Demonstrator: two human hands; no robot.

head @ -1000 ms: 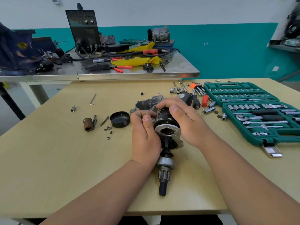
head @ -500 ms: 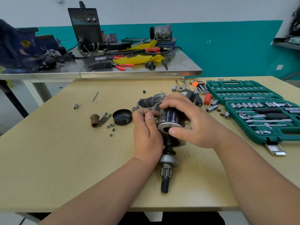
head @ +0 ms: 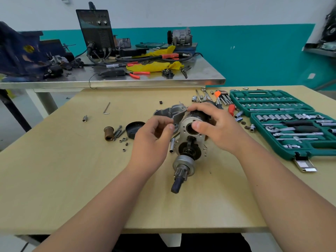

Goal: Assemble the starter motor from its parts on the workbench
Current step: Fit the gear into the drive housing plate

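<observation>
- Starter motor [head: 190, 135] lies mid-workbench [head: 72, 179], partly assembled: dark cylindrical body at the far end, drive pinion and shaft [head: 179, 177] pointing toward the person.
- Right hand [head: 216, 126] wraps the motor body from above; fingers curled round the cylinder, thumb pressed on the silver end plate beside its round opening. Clamped on it.
- Left hand [head: 152, 139] just left of the plate; thumb and forefinger pinched close together near the plate's edge. Cannot tell whether a small part sits between them.
- Grey cast housing [head: 171, 112] lies just behind the motor, touching or nearly so.
- Black cap [head: 134, 129], bronze bushing [head: 108, 133], long bolts and loose nuts to the left; open socket set [head: 291, 124] to the right.
- Step, as judged: lining up or fitting something at the end plate while the body is steadied.
- Next likely needs the housing brought over the pinion end, holes aligned, then the bolts.
</observation>
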